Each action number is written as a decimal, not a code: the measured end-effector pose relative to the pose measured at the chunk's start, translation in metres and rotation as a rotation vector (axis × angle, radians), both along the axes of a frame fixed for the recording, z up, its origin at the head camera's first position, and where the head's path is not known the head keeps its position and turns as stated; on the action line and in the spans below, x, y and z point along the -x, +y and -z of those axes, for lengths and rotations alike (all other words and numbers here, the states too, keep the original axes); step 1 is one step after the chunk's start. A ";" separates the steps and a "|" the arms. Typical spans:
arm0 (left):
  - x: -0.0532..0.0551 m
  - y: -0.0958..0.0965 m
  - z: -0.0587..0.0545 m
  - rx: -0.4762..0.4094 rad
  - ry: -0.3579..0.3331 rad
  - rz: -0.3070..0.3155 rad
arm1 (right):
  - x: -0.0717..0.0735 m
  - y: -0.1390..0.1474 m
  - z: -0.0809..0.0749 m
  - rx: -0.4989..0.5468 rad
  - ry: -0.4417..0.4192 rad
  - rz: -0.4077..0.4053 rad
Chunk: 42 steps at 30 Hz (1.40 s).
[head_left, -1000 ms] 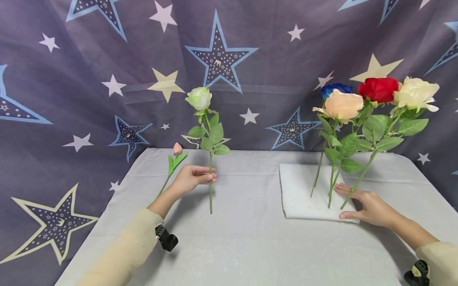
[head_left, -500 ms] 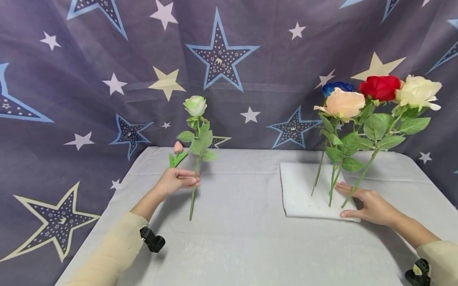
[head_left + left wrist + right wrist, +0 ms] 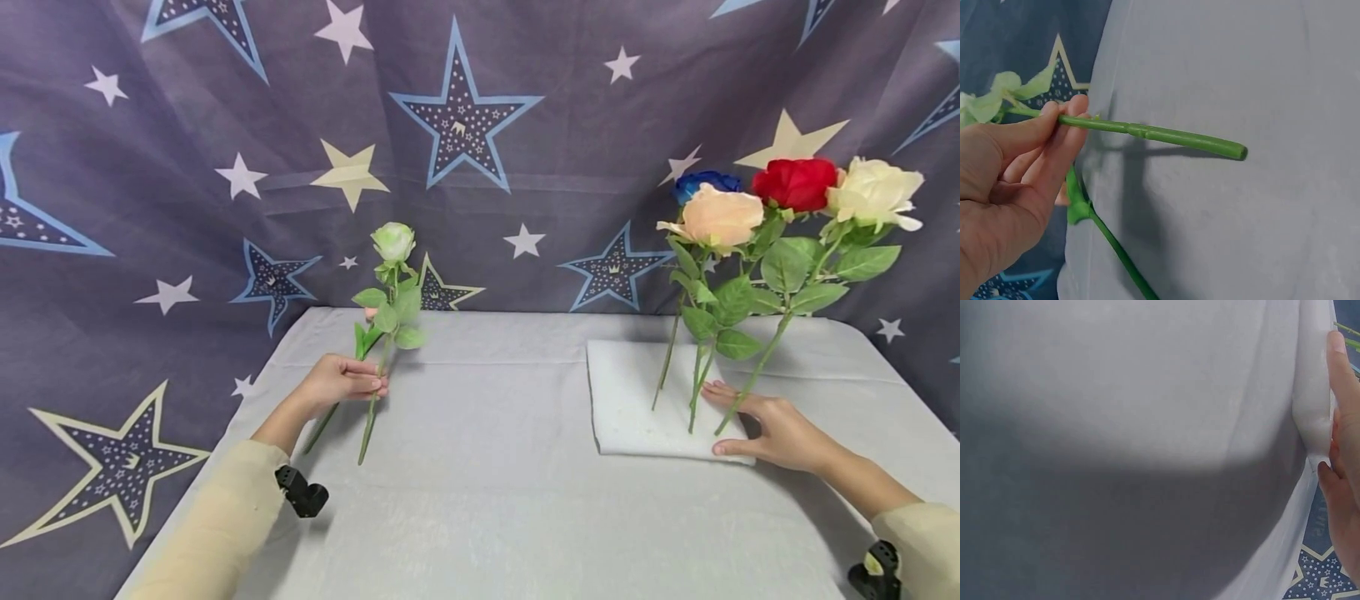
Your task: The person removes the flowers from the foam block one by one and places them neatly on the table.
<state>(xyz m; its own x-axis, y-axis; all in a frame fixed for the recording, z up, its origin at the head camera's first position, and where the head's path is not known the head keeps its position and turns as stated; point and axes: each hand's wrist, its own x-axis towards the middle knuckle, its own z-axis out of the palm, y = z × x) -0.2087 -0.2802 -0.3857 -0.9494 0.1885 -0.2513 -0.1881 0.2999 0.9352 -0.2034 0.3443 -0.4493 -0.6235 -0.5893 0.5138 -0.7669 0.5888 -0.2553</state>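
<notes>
- Two bare hands are well apart; the left hand (image 3: 337, 385) pinches the stem of the pale green rose (image 3: 386, 317) between thumb and fingers; this rose leans slightly to the right, its lower stem end free above the table.
- The right hand (image 3: 776, 429) rests at the right edge of the white pad (image 3: 626, 408), with the thumb spread away from the fingers.
- Partly hidden behind the left hand is a pink tulip (image 3: 367, 340).
- Above the pad rise the blue rose (image 3: 701, 182), peach rose (image 3: 722, 218), red rose (image 3: 797, 185) and cream rose (image 3: 873, 196); grey cloth (image 3: 480, 467) lies beneath; a star-printed curtain (image 3: 562, 167) hangs behind.
</notes>
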 end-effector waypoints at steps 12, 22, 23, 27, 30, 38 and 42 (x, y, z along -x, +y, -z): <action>-0.003 -0.009 0.012 0.025 -0.143 0.001 | -0.001 -0.001 -0.001 -0.024 -0.028 0.023; -0.003 -0.011 0.007 0.081 -0.226 0.023 | -0.003 -0.002 0.000 -0.033 -0.041 0.030; -0.003 -0.011 0.006 0.087 -0.229 0.034 | -0.003 -0.003 0.000 -0.034 -0.040 0.030; -0.003 -0.014 0.004 0.106 -0.242 0.045 | -0.002 -0.002 -0.001 -0.031 -0.031 0.033; -0.004 -0.016 0.004 0.128 -0.251 0.031 | -0.002 -0.002 -0.001 -0.032 -0.029 0.035; -0.006 -0.018 0.002 0.197 -0.269 -0.033 | -0.002 -0.002 0.000 -0.030 -0.034 0.031; -0.006 -0.020 0.001 0.186 -0.272 -0.041 | -0.002 -0.001 0.000 -0.028 -0.038 0.039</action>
